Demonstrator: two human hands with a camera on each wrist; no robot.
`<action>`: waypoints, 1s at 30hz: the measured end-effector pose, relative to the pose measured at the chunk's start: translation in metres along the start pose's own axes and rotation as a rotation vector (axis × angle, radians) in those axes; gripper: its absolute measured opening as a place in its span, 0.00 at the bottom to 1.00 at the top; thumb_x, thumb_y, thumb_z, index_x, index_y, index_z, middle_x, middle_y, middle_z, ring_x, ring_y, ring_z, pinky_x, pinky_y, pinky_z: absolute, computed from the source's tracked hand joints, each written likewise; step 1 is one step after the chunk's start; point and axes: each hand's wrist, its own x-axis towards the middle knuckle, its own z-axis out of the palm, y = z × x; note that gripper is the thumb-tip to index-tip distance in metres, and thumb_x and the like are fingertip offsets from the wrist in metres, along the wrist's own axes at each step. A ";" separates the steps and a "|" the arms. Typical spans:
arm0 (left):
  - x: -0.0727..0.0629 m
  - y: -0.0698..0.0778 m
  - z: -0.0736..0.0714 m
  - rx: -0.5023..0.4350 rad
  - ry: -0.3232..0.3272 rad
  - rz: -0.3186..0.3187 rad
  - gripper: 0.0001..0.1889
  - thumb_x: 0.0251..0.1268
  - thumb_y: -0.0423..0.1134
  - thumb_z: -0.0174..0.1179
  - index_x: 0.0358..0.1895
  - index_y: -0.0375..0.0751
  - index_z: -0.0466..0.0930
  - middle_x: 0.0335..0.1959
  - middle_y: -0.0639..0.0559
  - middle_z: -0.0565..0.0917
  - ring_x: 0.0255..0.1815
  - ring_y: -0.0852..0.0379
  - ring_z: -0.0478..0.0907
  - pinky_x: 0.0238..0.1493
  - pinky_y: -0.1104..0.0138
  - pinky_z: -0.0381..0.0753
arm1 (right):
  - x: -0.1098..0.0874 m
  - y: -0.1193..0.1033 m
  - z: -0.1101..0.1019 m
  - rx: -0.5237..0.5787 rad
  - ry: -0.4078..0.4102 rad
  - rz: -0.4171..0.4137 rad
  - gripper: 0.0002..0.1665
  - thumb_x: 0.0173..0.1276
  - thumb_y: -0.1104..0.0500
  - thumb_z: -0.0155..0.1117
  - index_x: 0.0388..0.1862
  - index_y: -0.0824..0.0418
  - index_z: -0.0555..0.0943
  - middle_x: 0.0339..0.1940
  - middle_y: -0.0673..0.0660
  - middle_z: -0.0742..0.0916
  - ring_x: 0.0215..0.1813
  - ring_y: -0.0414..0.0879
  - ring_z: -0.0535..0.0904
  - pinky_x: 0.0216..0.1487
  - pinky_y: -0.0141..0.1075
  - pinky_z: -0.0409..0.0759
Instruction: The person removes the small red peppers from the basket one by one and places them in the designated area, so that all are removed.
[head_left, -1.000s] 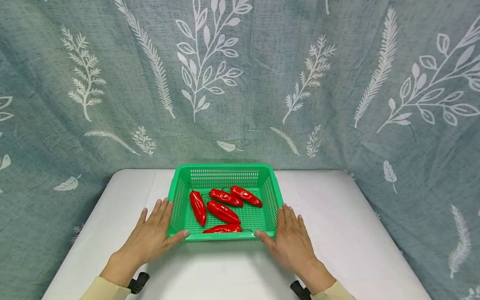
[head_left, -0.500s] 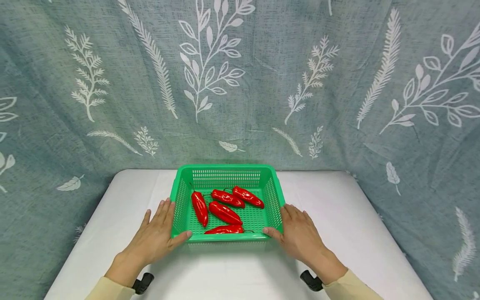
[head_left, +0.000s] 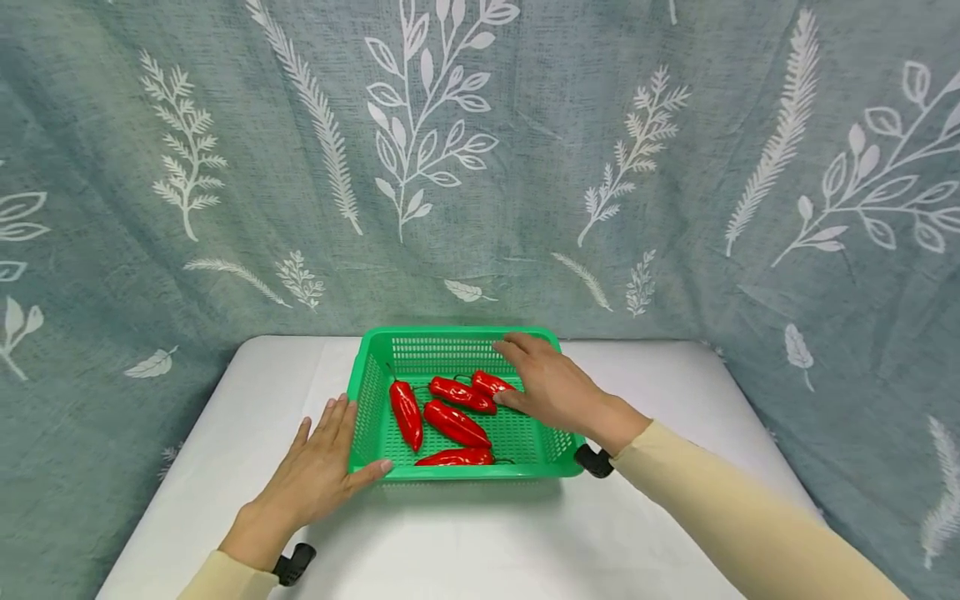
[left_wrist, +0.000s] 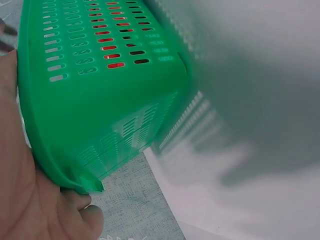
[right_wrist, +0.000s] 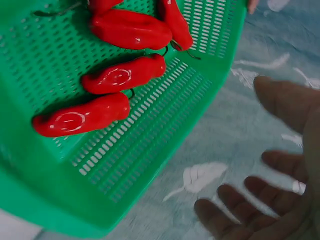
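Observation:
A green plastic basket (head_left: 468, 472) holds several glossy red chili peppers. One pepper (head_left: 406, 415) lies along the left side, a front pepper (head_left: 457, 457) is partly behind the near rim, and a middle pepper (head_left: 456, 424) lies between. My left hand (head_left: 311, 467) touches the basket's left front corner, fingers straight along the side and thumb at the rim. Over the basket's right part hovers my right hand (head_left: 551, 385), fingers spread and nothing in its grasp. It partly hides the back right pepper (head_left: 489, 382). In the right wrist view its fingers stand apart from the peppers.
The basket stands on a table with a white cover (head_left: 450, 542), near its back edge. Behind and beside the table hangs a grey-green cloth (head_left: 480, 208) printed with white leaves. Each wrist wears a small black camera, such as the left one (head_left: 295, 564).
My right hand has left the basket's right front corner and moved up and leftward over the peppers. My left hand stays at its corner. The peppers lie as before.

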 end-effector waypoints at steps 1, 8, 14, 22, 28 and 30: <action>0.000 -0.001 0.000 -0.004 0.005 -0.002 0.58 0.72 0.76 0.51 0.83 0.25 0.51 0.85 0.30 0.54 0.87 0.32 0.48 0.82 0.32 0.49 | 0.008 -0.003 0.002 0.008 -0.018 -0.028 0.46 0.73 0.46 0.74 0.81 0.62 0.67 0.80 0.65 0.71 0.79 0.64 0.69 0.74 0.55 0.77; -0.002 -0.004 0.003 -0.026 0.000 -0.016 0.59 0.71 0.76 0.51 0.84 0.27 0.50 0.86 0.32 0.52 0.87 0.34 0.48 0.83 0.33 0.50 | 0.049 -0.020 0.028 0.104 -0.166 -0.108 0.48 0.71 0.47 0.76 0.84 0.53 0.65 0.83 0.58 0.68 0.82 0.59 0.66 0.77 0.54 0.73; -0.001 -0.005 0.000 -0.032 0.001 -0.003 0.59 0.71 0.76 0.52 0.83 0.26 0.50 0.86 0.32 0.52 0.87 0.34 0.48 0.83 0.35 0.53 | 0.069 -0.022 0.053 0.251 -0.243 -0.122 0.50 0.69 0.51 0.78 0.85 0.49 0.63 0.84 0.54 0.68 0.84 0.55 0.62 0.80 0.52 0.70; 0.002 -0.006 0.000 -0.032 -0.010 0.002 0.59 0.72 0.75 0.51 0.83 0.26 0.48 0.86 0.32 0.50 0.87 0.35 0.49 0.84 0.38 0.53 | 0.082 -0.014 0.072 0.307 -0.295 -0.128 0.49 0.68 0.57 0.78 0.84 0.48 0.65 0.83 0.53 0.70 0.84 0.54 0.62 0.80 0.51 0.70; 0.002 -0.009 0.002 -0.048 -0.012 0.002 0.59 0.71 0.76 0.52 0.84 0.27 0.47 0.87 0.33 0.49 0.87 0.36 0.50 0.84 0.40 0.54 | 0.084 -0.007 0.083 0.325 -0.327 -0.094 0.49 0.68 0.58 0.78 0.84 0.51 0.66 0.81 0.54 0.72 0.82 0.54 0.65 0.79 0.53 0.71; 0.001 -0.010 0.004 -0.048 -0.012 -0.002 0.60 0.71 0.76 0.52 0.84 0.27 0.47 0.87 0.33 0.49 0.87 0.36 0.49 0.84 0.41 0.54 | 0.084 -0.006 0.087 0.351 -0.344 -0.073 0.49 0.67 0.58 0.78 0.84 0.50 0.66 0.81 0.55 0.73 0.80 0.55 0.67 0.78 0.53 0.72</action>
